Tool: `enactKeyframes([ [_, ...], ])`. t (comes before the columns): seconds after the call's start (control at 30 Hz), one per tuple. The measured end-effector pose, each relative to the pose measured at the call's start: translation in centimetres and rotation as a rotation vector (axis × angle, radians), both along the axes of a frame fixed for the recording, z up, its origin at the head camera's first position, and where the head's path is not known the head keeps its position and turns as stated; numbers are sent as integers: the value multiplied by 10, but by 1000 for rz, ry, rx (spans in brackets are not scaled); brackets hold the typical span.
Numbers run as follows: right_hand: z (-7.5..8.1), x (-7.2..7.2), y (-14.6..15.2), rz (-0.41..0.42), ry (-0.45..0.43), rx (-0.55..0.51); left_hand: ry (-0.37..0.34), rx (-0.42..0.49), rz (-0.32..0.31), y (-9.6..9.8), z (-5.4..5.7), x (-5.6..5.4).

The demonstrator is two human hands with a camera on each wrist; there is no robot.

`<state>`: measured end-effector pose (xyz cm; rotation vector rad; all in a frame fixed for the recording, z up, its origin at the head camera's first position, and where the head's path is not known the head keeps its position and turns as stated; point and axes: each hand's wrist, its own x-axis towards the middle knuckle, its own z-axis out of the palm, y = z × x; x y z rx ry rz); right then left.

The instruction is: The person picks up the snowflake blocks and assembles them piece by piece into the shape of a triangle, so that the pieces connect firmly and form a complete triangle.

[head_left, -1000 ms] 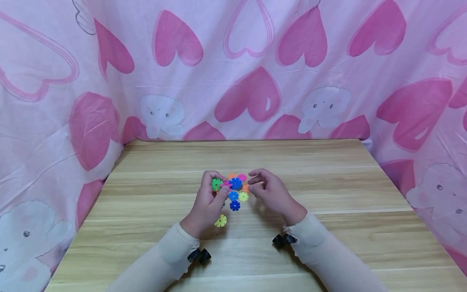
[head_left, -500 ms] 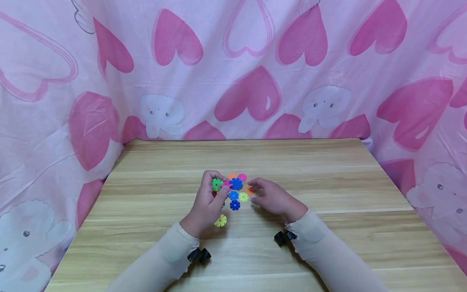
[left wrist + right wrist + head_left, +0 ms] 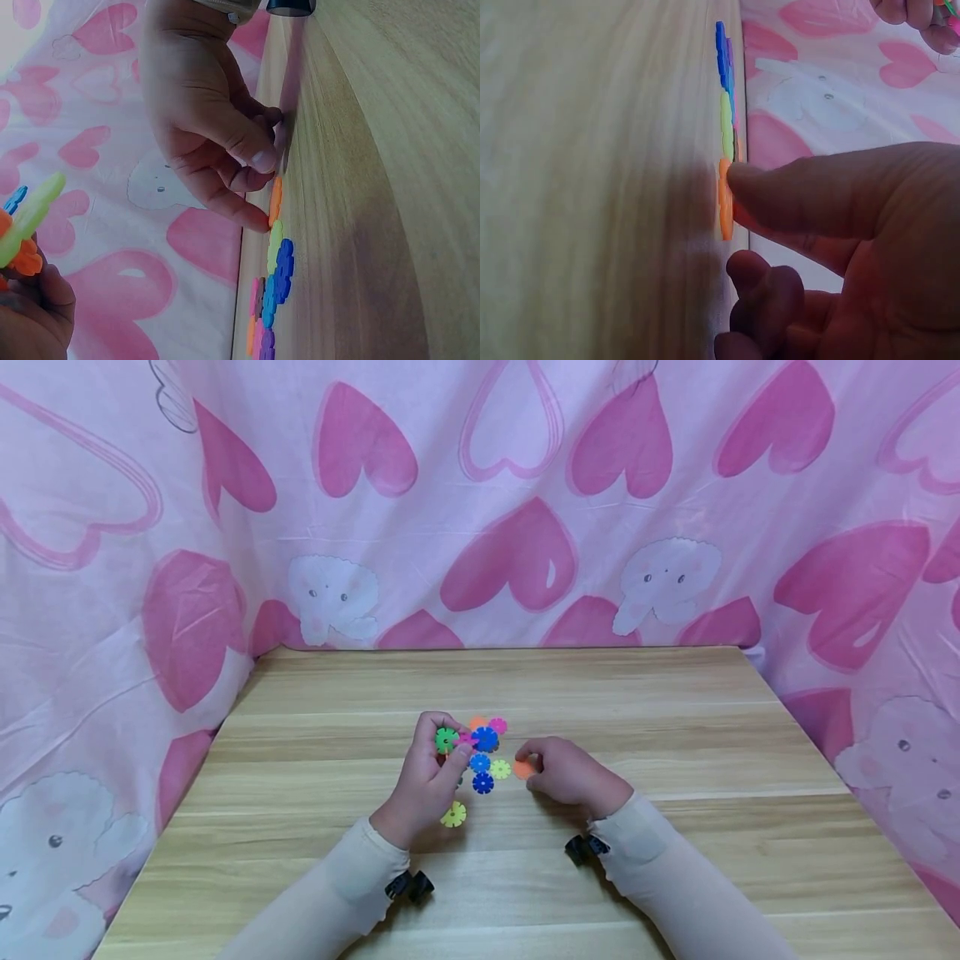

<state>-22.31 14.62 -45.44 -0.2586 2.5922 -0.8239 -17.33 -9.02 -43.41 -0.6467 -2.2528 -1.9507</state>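
In the head view my left hand [image 3: 427, 777] holds up a joined cluster of toothed plastic snowflake discs between thumb and fingers. The cluster includes a green disc [image 3: 446, 741], a larger blue disc [image 3: 486, 739], pink between them, and a yellow disc [image 3: 453, 814] lower down. My palm and thumb hide part of it. Over the table, my right hand [image 3: 573, 772] has thumb and index finger at an orange disc [image 3: 522, 768] lying flat. The right wrist view shows the thumb against that orange disc [image 3: 725, 199], with the other fingers curled beside it.
Loose discs lie on the wooden table [image 3: 675, 718] between the hands: pale yellow [image 3: 500, 769], light blue [image 3: 480, 762], dark blue [image 3: 483, 783], pink [image 3: 498, 726] and orange [image 3: 477, 723]. A pink heart-patterned curtain [image 3: 510, 552] rises behind the table's far edge.
My right hand has moved the orange disc to the right and nearer the body, away from the loose discs. The left hand and its cluster have stayed in place.
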Motion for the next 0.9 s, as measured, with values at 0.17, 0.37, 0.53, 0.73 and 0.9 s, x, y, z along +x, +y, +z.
enactKeyframes([
  [0.17, -2, -1, 0, 35, 45, 36, -5, 2, -1, 0, 1, 1],
  [0.37, 1, 1, 1, 24, 1, 39, -5, 9, -7, 0, 1, 0],
  [0.53, 7, 3, 3, -4, -65, -13, 3, 8, -5, 0, 0, 0],
  [0.73, 17, 3, 2, -34, -50, -319, 10, -7, 9, -1, 0, 1],
  [0.9, 31, 9, 2, -11, 17, -634, 11, -8, 2, -1, 1, 1],
])
